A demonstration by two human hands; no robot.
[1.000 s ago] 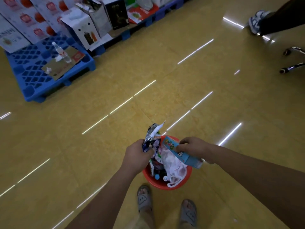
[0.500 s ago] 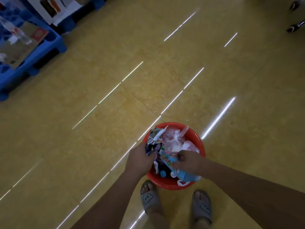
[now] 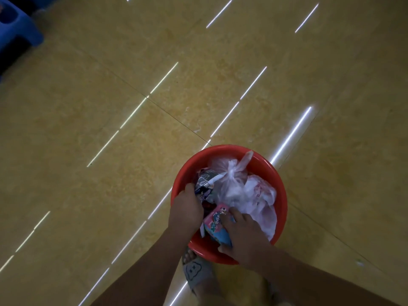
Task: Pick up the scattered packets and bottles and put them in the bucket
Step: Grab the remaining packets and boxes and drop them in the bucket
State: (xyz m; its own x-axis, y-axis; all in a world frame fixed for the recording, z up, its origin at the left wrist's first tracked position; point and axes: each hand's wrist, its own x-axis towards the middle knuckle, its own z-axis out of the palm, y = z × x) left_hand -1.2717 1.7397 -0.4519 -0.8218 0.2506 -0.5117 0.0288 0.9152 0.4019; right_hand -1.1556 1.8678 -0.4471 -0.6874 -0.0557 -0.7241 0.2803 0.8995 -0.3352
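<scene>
A red bucket (image 3: 260, 157) stands on the floor right in front of my feet. It holds knotted clear plastic bags (image 3: 234, 184) and several packets. My left hand (image 3: 186, 208) is inside the bucket's left side, closed around a crumpled silver and dark packet (image 3: 204, 183). My right hand (image 3: 241, 235) reaches over the near rim and presses a pink and blue packet (image 3: 215, 220) down among the contents, fingers wrapped on it.
Glossy yellow floor (image 3: 154, 107) with bright light streaks lies all around. A corner of a blue pallet (image 3: 17, 34) shows at the top left. My grey slipper (image 3: 194, 270) stands just under the bucket's near edge.
The view has tilted down and closer to the bucket. Both hands have lowered their packets from above the rim into the bucket.
</scene>
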